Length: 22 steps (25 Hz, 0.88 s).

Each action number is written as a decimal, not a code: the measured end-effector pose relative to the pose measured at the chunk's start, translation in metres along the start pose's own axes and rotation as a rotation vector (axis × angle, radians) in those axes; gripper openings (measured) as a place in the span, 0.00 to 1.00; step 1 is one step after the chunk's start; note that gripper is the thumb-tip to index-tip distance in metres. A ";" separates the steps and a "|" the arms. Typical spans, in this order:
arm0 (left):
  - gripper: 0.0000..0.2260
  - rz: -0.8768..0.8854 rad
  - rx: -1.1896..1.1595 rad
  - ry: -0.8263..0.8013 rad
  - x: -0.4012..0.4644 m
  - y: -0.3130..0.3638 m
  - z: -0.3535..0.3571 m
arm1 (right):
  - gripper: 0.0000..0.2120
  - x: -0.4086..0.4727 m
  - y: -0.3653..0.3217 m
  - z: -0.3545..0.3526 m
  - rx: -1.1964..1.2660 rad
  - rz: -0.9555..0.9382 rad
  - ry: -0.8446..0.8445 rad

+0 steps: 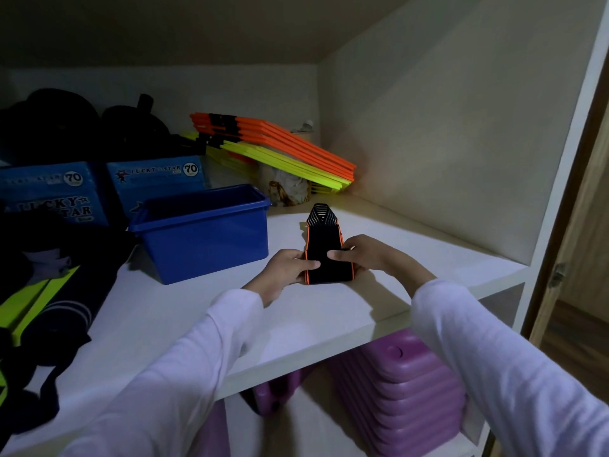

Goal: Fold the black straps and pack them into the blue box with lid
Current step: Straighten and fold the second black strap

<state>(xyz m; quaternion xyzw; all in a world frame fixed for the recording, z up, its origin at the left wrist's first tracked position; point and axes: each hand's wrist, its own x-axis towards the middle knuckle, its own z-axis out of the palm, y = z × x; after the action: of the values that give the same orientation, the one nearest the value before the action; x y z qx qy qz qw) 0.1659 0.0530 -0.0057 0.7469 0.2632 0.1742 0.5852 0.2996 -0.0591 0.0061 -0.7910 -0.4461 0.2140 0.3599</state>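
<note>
On the shelf (329,311) at centre, black strap (324,255) with orange edges, left hand (286,268) and right hand (362,253) both gripping its near folded end, far end pointing to 12 o'clock, open blue box (201,232) at 9 o'clock of the strap

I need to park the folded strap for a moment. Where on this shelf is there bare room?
Free: the white shelf right of the strap, up to the side wall, and the front strip between the blue box and the shelf edge. Crowded: the left end with dark clothes and the back with orange-yellow boards.
</note>
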 end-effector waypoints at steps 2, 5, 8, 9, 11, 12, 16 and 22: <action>0.14 -0.043 -0.041 0.032 0.002 0.002 0.002 | 0.15 0.001 0.002 0.002 -0.011 0.032 0.037; 0.15 -0.085 -0.075 0.049 0.004 0.006 0.004 | 0.15 0.005 0.006 -0.001 0.162 0.104 0.002; 0.12 -0.136 -0.100 0.080 0.007 0.009 0.006 | 0.20 0.008 0.007 -0.001 0.310 0.183 0.004; 0.10 -0.156 -0.108 0.090 0.008 0.009 0.007 | 0.21 0.010 0.007 0.000 0.325 0.202 0.017; 0.05 -0.189 -0.117 0.117 0.010 0.010 0.009 | 0.21 0.012 0.007 0.002 0.348 0.247 0.045; 0.05 -0.195 -0.115 0.126 0.011 0.010 0.009 | 0.21 0.013 0.006 0.003 0.349 0.269 0.058; 0.15 -0.196 -0.073 0.136 0.017 0.011 0.012 | 0.13 0.014 0.003 0.006 0.336 0.318 0.106; 0.14 -0.181 0.012 0.168 0.028 0.006 0.011 | 0.17 0.024 0.008 0.012 0.235 0.298 0.213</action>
<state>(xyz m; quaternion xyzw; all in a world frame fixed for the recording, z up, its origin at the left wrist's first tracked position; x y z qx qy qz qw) 0.1954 0.0599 -0.0039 0.7064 0.3787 0.1813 0.5698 0.3089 -0.0365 -0.0081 -0.8189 -0.2557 0.2306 0.4591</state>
